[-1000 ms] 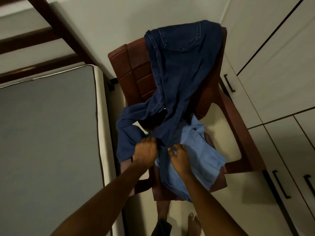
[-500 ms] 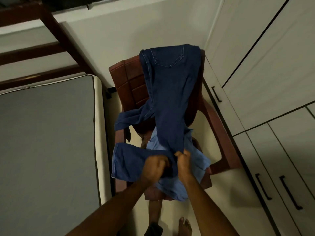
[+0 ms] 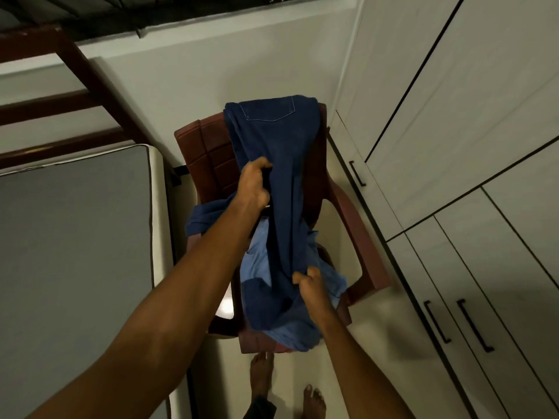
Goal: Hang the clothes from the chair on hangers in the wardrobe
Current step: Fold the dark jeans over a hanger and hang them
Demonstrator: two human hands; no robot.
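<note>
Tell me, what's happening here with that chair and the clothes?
A person is gathering dark blue jeans off a brown chair. The left hand grips them partway up, the right hand grips lower down. The jeans' top is draped over the chair's back. A light blue garment lies underneath on the seat. The wardrobe doors beside it are closed.

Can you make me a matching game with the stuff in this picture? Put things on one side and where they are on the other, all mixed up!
Things:
1. dark blue denim jeans
2. light blue cloth garment
3. reddish-brown plastic chair
4. grey mattress with cream edge

Places:
A. lying on the chair seat, under the jeans
B. far left, beside the chair
C. draped over the chair back, gripped by the left hand and right hand
D. between the mattress and the white wardrobe doors

Pairs: 1-C, 2-A, 3-D, 4-B
</note>
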